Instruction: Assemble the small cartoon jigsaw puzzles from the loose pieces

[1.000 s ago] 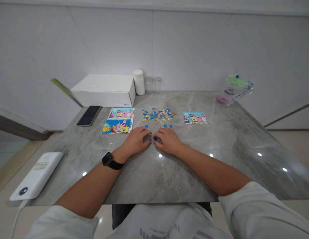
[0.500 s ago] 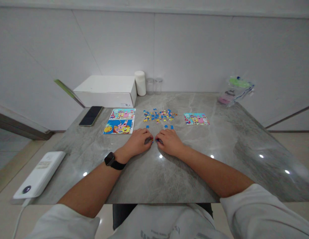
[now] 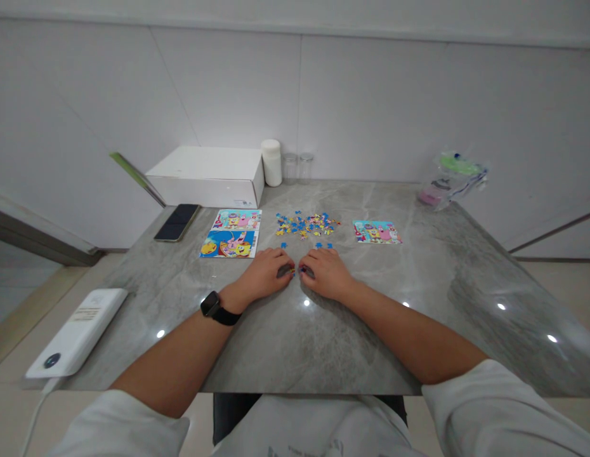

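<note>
My left hand (image 3: pixel 266 273), with a black watch on its wrist, pinches a small yellow-and-blue puzzle piece (image 3: pixel 292 271) between thumb and fingers. Close beside it, my right hand (image 3: pixel 325 273) is closed on a dark puzzle piece (image 3: pixel 303 270), mostly covered by the fingertips. The fingertips of both hands almost meet just above the table. Beyond them lies a heap of mixed puzzle pieces (image 3: pixel 307 223), blue and yellow for the most part. Between heap and hands are a few single blue pieces, one (image 3: pixel 283 245) in front of my left hand and one (image 3: pixel 318 245) by my right.
Cartoon picture cards (image 3: pixel 232 233) lie left of the heap, a smaller card (image 3: pixel 378 232) right. Farther out are a phone (image 3: pixel 177 222), a white box (image 3: pixel 207 178), a white bottle (image 3: pixel 271 163), two glasses (image 3: pixel 305 168), a plastic bag (image 3: pixel 450 181) and a white power bank (image 3: pixel 78 333) on the grey table (image 3: pixel 419 285).
The view has shifted slightly, so the things on the table appear a little lower. Both hands keep nearly the same pose, still holding their pieces close together.
</note>
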The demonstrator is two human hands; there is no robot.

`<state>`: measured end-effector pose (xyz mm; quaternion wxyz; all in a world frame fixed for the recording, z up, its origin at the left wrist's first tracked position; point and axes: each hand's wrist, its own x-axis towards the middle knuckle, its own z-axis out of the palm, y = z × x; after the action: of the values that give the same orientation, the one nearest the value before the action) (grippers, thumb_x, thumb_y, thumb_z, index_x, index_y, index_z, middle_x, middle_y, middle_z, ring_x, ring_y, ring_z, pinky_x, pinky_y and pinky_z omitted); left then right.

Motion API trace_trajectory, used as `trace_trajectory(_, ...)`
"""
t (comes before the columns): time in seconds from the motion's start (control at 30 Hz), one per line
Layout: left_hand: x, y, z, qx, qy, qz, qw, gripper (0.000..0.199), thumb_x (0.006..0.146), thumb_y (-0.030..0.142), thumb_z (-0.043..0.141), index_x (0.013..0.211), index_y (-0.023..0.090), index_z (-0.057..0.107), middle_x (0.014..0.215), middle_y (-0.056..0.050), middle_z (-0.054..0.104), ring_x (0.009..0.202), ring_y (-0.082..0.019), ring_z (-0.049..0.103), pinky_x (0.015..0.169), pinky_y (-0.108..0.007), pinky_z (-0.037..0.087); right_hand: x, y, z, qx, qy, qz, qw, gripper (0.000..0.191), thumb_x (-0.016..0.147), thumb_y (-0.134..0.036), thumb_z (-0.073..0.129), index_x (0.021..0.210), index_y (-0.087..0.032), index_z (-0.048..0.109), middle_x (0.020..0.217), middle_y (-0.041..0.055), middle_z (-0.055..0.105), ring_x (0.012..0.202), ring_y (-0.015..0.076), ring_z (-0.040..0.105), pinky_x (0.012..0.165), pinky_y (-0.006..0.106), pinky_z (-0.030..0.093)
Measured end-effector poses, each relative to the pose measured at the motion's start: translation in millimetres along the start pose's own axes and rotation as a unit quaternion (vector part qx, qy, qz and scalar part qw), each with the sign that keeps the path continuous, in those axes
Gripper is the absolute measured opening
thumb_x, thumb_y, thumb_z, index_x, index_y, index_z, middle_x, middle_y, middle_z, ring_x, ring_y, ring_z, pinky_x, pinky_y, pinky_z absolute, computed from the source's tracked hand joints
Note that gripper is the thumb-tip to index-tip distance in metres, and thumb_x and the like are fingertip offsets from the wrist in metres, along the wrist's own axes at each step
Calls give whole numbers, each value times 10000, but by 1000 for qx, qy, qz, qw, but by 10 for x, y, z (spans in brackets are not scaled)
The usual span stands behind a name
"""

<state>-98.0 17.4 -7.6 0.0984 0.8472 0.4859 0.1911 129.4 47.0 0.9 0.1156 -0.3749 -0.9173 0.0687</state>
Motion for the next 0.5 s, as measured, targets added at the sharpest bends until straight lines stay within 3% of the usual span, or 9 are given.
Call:
trace_trajectory(0.23, 22, -62, 21, -38, 68, -40, 996, 220, 910, 243, 716, 1127, 209, 706, 1104, -85, 722, 1050, -262, 675, 948, -408, 532, 26, 73, 43, 38, 51, 16, 998, 160, 971, -275, 663, 1079, -213, 764, 1088, 95, 747, 1066, 264, 639, 956, 408, 401)
trace_trajectory(0.37, 4, -126, 55, 26, 121, -110, 986, 254, 930, 254, 680, 1179, 205, 688, 1153, -102, 714, 1102, -297, 650, 993, -467, 502, 60, 139, 54, 64, 72, 14, 995, 145, 978, -246, 643, 1052, -213, 763, 1070, 85, 757, 1049, 252, 650, 948, 394, 405)
trace_trajectory(0.5, 1, -152, 86, 70, 119, -137, 981, 266, 940, 280, 665, 1197, 219, 698, 1207, -110, 707, 1140, -331, 621, 1016, -516, 470, 92, 217, 87, 97, 97, 23, 990, 140, 969, -204, 627, 1012, -217, 759, 1053, 72, 766, 1031, 237, 657, 947, 384, 407)
